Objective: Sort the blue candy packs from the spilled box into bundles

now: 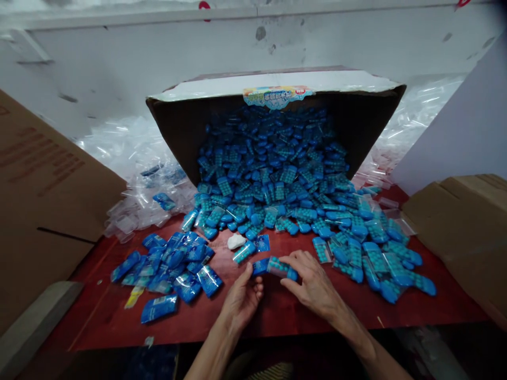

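Observation:
Near the table's front edge, my left hand [241, 300] pinches a small blue packet [260, 267] between thumb and fingers. My right hand [312, 282] grips a clear blue-capped case of teal beads [278, 266] from above. Packet and case meet end to end; whether one is inside the other I cannot tell. Just beyond lie a single beaded case [244, 252], a flat blue packet [263, 243] and a white lump [236, 241]. More blue packets [178, 258] are heaped to the left. Many similar beaded cases [356, 243] spread to the right.
A cardboard box on its side [374, 124] spills beaded cases onto the red table [222, 324]. Clear plastic pieces [127, 153] pile up behind on both sides. Cartons stand at left [47, 179] and right [459, 227]. A yellow scrap [134, 297] lies by the packets.

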The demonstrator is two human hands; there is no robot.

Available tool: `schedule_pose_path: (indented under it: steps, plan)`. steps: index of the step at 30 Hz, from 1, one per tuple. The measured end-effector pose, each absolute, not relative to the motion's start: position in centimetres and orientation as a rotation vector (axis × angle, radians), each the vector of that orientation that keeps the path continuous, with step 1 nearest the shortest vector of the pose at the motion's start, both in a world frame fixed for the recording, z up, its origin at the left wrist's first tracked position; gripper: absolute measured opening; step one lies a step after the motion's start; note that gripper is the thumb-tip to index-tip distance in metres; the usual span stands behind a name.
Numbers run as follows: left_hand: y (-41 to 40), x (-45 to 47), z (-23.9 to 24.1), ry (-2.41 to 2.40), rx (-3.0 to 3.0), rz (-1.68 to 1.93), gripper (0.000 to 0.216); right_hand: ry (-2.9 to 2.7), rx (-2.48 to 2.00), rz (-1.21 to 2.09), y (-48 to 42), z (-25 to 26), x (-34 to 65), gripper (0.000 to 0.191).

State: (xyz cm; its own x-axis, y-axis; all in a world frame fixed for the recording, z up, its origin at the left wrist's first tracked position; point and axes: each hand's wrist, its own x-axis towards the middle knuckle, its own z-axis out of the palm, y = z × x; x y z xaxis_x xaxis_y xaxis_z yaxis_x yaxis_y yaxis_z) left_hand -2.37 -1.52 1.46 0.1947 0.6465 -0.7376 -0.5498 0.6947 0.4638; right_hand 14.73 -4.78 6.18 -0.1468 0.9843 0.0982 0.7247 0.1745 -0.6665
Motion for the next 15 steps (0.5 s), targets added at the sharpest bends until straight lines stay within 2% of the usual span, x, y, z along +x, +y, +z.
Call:
schedule_pose_path:
  steps: [7, 15]
  plan:
    - [-1.8, -2.1, 2.1, 1.121, 0.108, 0.86, 0.017, -1.961, -1.665, 0.55, -5.0, 6.2, 14.5, 0.034]
    - [-1.9, -1.7, 2.4, 1.133, 0.005, 0.9, 0.015, -2.073, -1.601, 0.182, -6.2, 4.7, 13.5, 0.04]
